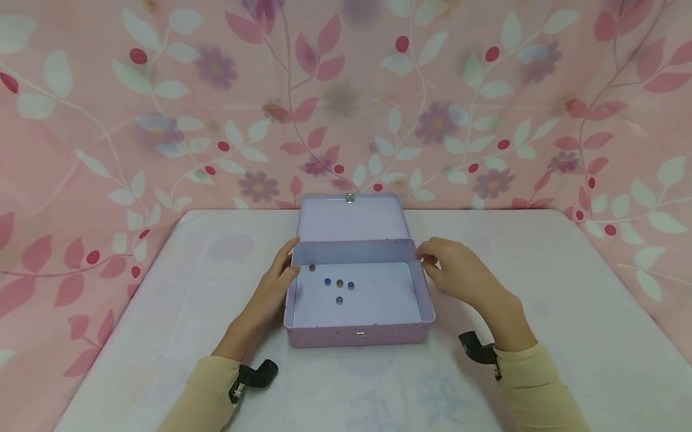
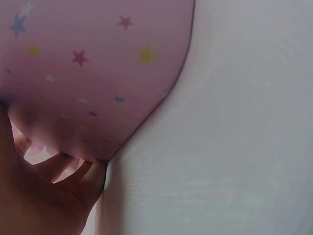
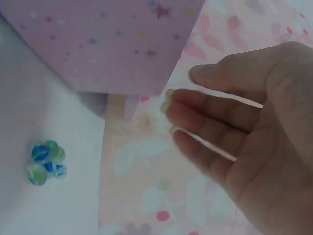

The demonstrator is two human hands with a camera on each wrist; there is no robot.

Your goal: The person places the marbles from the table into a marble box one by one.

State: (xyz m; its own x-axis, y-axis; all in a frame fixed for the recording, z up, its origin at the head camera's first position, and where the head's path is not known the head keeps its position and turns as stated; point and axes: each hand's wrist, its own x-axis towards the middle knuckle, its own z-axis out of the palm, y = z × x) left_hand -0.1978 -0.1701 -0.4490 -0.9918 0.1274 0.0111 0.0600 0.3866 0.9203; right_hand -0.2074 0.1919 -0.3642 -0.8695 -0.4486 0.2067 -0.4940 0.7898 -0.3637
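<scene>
A patterned floral curtain (image 1: 352, 99) backs the bench (image 1: 586, 333), which is covered in white cloth. Two forearms in beige sleeves (image 1: 547, 403) extend forward over the near side, one to each side of a tin box (image 1: 354, 334). The box rests between the hands, its lid (image 1: 354, 218) swung open at the far side. The left hand (image 1: 267, 293) stands at the left wall: its grip is clamped on the box, thumb over the rim and fingers along the outside. The right hand (image 1: 466, 271) is bent inward at the wrist, beside the far right corner; its grip is loosely bent and carries nothing visible, thumb and fingers apart. Contact between its fingertips and the box cannot be confirmed. Inside the box, five small marbles (image 1: 339, 300) lie left of centre, one near the far left corner. The right wrist view shows a cluster of green and blue marbles (image 3: 46, 161) on the bench, outside the box.
</scene>
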